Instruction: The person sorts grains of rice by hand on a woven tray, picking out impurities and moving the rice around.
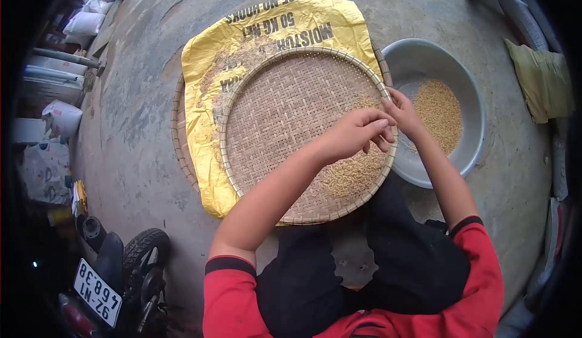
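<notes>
The person seems mid-handwork on rice grain [351, 177], lying on the winnowing tray [273, 114] beside the basin [476, 105]. The right grip [406, 116] grasps the tray's rim; the left grip [354, 135] curls above, contents unclear. Further handwork calls for a steady rim.

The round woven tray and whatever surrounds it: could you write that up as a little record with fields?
upper tray: round, woven, over the yellow sack
grain on tray: loose, mostly on the near right side
left hand: above the tray, fingers curled
right hand: at the tray's right rim
yellow sack: spread flat, printed "50 KG NET"
lower tray: woven, edge showing beneath the sack
basin: metal, right of the trays, with grain inside
motorbike: lower left, partly in view
</notes>
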The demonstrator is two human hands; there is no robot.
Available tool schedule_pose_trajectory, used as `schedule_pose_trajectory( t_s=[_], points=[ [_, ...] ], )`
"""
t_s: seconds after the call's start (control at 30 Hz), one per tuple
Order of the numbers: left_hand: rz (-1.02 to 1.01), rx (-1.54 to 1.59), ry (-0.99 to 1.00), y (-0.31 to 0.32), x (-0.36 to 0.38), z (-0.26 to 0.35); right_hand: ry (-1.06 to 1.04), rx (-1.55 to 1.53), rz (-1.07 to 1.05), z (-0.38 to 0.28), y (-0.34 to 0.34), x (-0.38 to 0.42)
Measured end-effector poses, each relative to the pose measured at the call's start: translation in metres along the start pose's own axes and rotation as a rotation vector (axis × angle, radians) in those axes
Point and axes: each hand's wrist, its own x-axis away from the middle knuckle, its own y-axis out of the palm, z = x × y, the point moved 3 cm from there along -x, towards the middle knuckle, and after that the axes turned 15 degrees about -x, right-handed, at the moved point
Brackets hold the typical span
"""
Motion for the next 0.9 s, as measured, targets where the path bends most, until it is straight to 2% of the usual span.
schedule_pose_trajectory(
  t_s=[0.03, 0.07, 0.1, 0.13, 0.2, 0.27, 0.4, 0.47, 0.57, 0.77, 0.9],
  points=[
    [0.0, 0.012, 0.009, 0.002, 0.001, 0.014, 0.027, -0.056, 0.009, 0.0, -0.001, 0.001],
    [0.016, 0.081, 0.105, 0.0, 0.002, 0.028, 0.03, -0.041, 0.008, 0.0, 0.0, 0.002],
    [0.035, 0.147, 0.203, -0.003, 0.002, 0.036, -0.014, -0.042, 0.005, 0.0, 0.001, 0.003],
    [0.039, 0.149, 0.214, -0.011, -0.001, 0.027, -0.061, -0.046, 0.0, -0.003, 0.003, 0.003],
    [0.391, -0.24, 0.105, -0.04, -0.009, -0.022, -0.053, 0.053, -0.013, -0.007, 0.004, 0.004],
    [0.443, -0.737, -0.097, -0.047, -0.002, -0.059, -0.004, 0.067, 0.004, -0.006, 0.004, 0.005],
    [0.38, -0.69, -0.176, -0.04, 0.009, -0.096, -0.01, 0.039, 0.01, -0.006, 0.005, 0.005],
    [0.36, -0.85, -0.104, -0.036, 0.013, -0.086, -0.022, 0.034, 0.009, -0.005, 0.005, 0.004],
    [0.377, -0.908, -0.061, -0.034, 0.012, -0.087, -0.023, 0.044, 0.01, -0.004, 0.004, 0.004],
    [0.263, -0.794, -0.047, -0.048, 0.005, -0.105, -0.028, 0.061, 0.028, -0.008, 0.007, 0.006],
    [0.274, -0.883, -0.049, -0.046, 0.002, -0.105, -0.021, 0.069, 0.011, -0.005, 0.003, 0.004]
  ],
)
